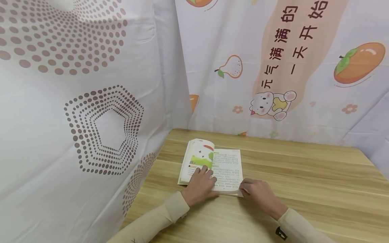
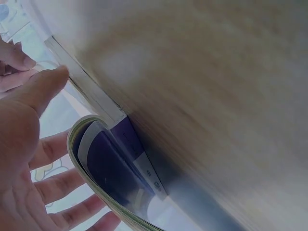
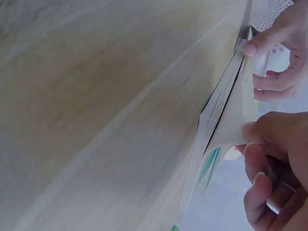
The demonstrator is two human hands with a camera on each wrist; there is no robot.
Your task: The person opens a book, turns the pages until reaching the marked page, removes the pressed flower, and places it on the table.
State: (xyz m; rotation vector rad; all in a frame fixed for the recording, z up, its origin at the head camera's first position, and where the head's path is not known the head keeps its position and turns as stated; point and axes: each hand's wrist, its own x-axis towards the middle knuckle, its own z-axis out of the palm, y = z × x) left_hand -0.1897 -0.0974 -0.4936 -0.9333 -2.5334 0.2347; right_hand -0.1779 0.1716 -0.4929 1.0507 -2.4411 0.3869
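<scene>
An open book (image 1: 227,158) lies on the wooden table, printed text on its right page and a green picture on its left page (image 1: 201,153). My left hand (image 1: 199,187) rests across the lower left page and the middle fold. In the left wrist view its fingers (image 2: 60,185) spread over the curved left pages, the thumb near the book's lower edge. My right hand (image 1: 259,194) is at the lower right corner. Seen from the right wrist, thumb and forefinger pinch a lifted page (image 3: 235,122), and the other fingers are curled.
The wooden table (image 1: 304,175) stretches to the right of the book. A white curtain with brown dots (image 1: 115,189) hangs close on the left. Behind the table hangs a curtain with fruit prints and lettering (image 1: 212,111).
</scene>
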